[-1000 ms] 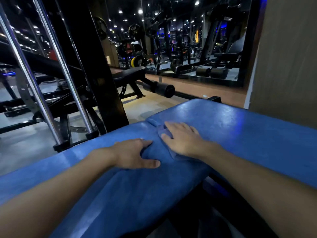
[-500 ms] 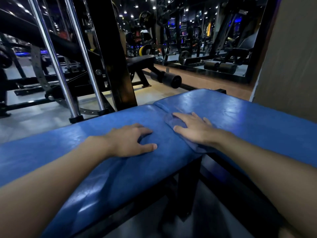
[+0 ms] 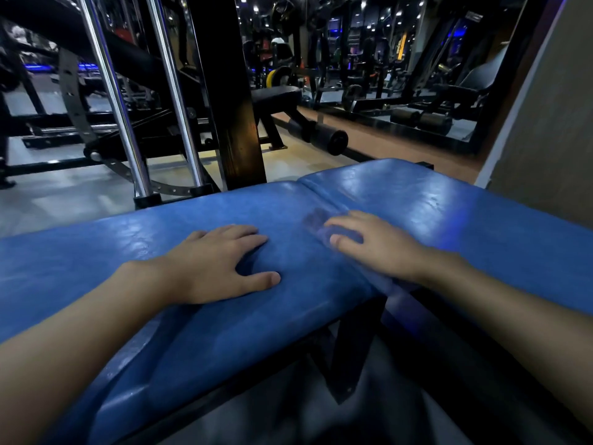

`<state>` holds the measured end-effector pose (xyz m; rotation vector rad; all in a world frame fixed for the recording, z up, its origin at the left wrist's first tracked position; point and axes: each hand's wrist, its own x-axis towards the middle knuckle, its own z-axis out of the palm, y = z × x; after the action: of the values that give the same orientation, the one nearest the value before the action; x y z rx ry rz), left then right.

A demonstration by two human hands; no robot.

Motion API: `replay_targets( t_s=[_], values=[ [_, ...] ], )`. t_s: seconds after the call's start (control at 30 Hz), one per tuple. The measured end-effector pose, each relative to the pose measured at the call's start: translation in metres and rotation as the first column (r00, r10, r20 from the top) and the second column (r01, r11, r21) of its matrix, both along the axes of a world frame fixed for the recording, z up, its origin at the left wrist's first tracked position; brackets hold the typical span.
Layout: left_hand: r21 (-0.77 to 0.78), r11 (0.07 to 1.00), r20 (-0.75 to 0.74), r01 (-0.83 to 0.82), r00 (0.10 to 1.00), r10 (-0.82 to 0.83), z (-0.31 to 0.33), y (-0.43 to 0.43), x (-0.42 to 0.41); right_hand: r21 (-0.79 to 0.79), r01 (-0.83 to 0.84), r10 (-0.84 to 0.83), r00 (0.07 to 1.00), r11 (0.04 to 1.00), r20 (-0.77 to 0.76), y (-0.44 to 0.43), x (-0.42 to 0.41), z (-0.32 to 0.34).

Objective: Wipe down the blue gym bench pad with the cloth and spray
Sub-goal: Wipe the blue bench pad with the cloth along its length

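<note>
Wiping step, I'd say: right hand [image 3: 382, 248] lies flat, fingers straight, pressing the cloth [image 3: 318, 221] onto the bench pad [image 3: 455, 213] by its middle seam, left hand [image 3: 218, 264] spread flat further left (spray not in view), so next needs an even-pressure sweep w/ the cloth.

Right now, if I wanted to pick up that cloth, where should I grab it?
The near end of the cloth, which seems to drape over the front edge of the bench pad: pinch it from the near side. The rest lies flat under the right hand.
</note>
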<state>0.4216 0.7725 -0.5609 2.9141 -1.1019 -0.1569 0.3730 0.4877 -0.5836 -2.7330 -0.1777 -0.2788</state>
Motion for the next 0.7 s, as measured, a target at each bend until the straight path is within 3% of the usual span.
replay_targets(
  t_s=[0.07,0.17,0.3,0.47,0.6,0.7],
  values=[
    [0.000,1.000,0.000,0.006,1.000,-0.006,0.001,0.002,-0.001,0.043,0.071,-0.069,0.996,0.997,-0.052,-0.009,0.015,0.002],
    [0.011,1.000,-0.003,0.000,1.000,0.000,0.003,0.007,-0.004,-0.107,0.090,-0.095,0.994,0.990,-0.049,0.001,0.010,0.004],
    [0.019,1.000,0.008,0.008,1.000,-0.008,0.000,0.019,0.000,-0.294,-0.053,0.097,0.986,0.954,0.135,0.038,-0.032,0.000],
    [0.019,1.000,0.002,0.010,1.000,-0.010,-0.004,0.025,0.001,-0.238,-0.163,0.196,0.973,0.957,0.125,0.039,-0.034,0.000],
    [0.013,1.000,0.011,0.007,1.000,-0.007,-0.006,0.028,-0.001,-0.040,0.013,-0.016,0.997,0.999,-0.076,0.005,0.019,0.008],
    [0.006,1.000,0.005,-0.002,1.000,0.002,-0.006,0.033,-0.003,-0.032,0.075,-0.079,0.985,0.997,-0.153,-0.002,0.037,0.011]
  ],
)
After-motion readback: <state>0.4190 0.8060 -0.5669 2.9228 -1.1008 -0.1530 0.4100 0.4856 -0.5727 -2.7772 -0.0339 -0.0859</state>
